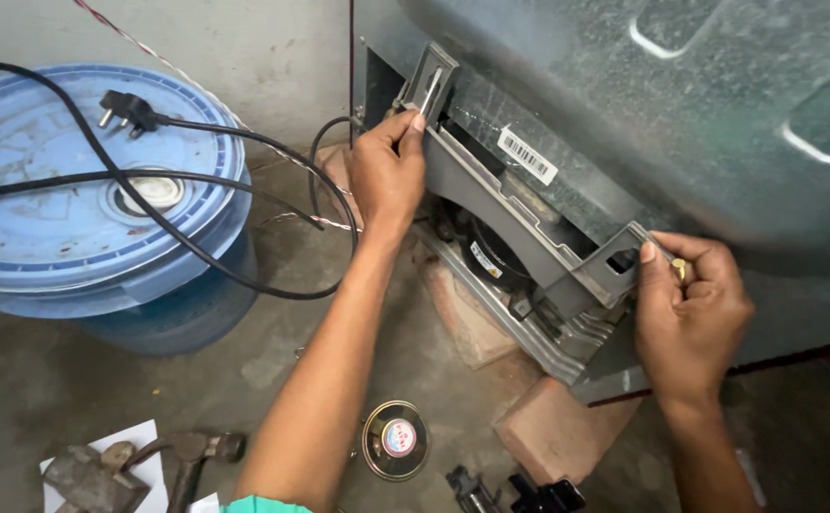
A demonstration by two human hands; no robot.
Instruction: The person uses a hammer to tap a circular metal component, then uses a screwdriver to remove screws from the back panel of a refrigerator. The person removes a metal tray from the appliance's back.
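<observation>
A grey plastic tray-like bracket (519, 223) sits across the open bottom compartment of a tilted grey appliance (681, 114). My left hand (386, 171) grips the bracket's upper left end, thumb and fingers pinched on its tab. At the lower right end, my right hand (690, 313) holds the other tab, with a ring on one finger. A black compressor (491, 256) shows behind the bracket, partly hidden by it.
A blue drum with lid (92, 190) stands at left, a black power cord and plug (130, 109) lying over it. Bricks (557, 427) prop the appliance. On the floor lie a hammer (182, 456), a round tin (396, 439) and a black tool (519, 494).
</observation>
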